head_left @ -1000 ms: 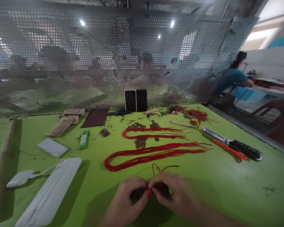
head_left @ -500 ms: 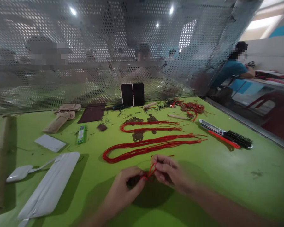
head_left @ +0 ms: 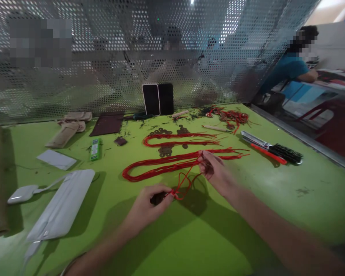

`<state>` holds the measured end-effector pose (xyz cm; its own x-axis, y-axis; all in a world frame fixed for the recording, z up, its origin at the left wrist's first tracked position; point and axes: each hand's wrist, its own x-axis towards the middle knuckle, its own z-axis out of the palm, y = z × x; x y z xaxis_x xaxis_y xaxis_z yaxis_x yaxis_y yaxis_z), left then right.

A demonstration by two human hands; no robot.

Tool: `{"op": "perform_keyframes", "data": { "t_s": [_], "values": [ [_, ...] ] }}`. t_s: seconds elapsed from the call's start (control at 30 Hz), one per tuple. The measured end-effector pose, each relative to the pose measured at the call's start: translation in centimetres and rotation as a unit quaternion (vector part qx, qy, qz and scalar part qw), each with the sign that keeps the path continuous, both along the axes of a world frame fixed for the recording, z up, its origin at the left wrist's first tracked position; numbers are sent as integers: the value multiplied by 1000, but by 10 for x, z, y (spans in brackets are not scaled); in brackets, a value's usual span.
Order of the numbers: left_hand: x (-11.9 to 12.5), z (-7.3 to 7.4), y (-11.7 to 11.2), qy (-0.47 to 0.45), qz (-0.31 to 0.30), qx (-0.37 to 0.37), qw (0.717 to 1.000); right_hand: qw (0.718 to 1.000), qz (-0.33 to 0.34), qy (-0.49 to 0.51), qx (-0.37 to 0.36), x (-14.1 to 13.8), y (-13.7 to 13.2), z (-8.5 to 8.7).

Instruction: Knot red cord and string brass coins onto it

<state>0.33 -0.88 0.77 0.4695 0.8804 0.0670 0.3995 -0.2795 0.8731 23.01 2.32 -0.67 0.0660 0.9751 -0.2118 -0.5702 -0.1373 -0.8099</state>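
My left hand (head_left: 151, 201) is closed on a small dark piece, likely coins, where a thin red cord (head_left: 186, 179) is tied. My right hand (head_left: 214, 168) pinches the other end of that cord and holds it stretched up and to the right, above the green table (head_left: 276, 207). Just beyond my hands lies a long bundle of red cords (head_left: 172, 165). Farther back a second red bundle (head_left: 179, 140) rests among dark round coins (head_left: 165, 150).
A black brush with a red comb (head_left: 276, 151) lies at the right. White pouches (head_left: 60, 205), a green pack (head_left: 95, 148) and tan sleeves (head_left: 64, 132) sit at the left. Two phones (head_left: 157, 99) lean on a perforated metal screen. A person in blue sits at the far right.
My right hand has moved up and to the right, drawing the red cord out from my left hand. The camera has tilted down a little.
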Motion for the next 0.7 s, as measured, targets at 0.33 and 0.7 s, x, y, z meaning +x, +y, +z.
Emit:
{"op": "perform_keyframes", "data": {
  "t_s": [0.33, 0.7],
  "values": [
    [-2, -4, 4, -57, 76, -170, 981, 939, -273, -122, 167, 24, 5, 20],
    [0, -5, 7, -78, 99, -169, 978, 616, 65, -627, 472, -31, -37, 6]
  ]
}}
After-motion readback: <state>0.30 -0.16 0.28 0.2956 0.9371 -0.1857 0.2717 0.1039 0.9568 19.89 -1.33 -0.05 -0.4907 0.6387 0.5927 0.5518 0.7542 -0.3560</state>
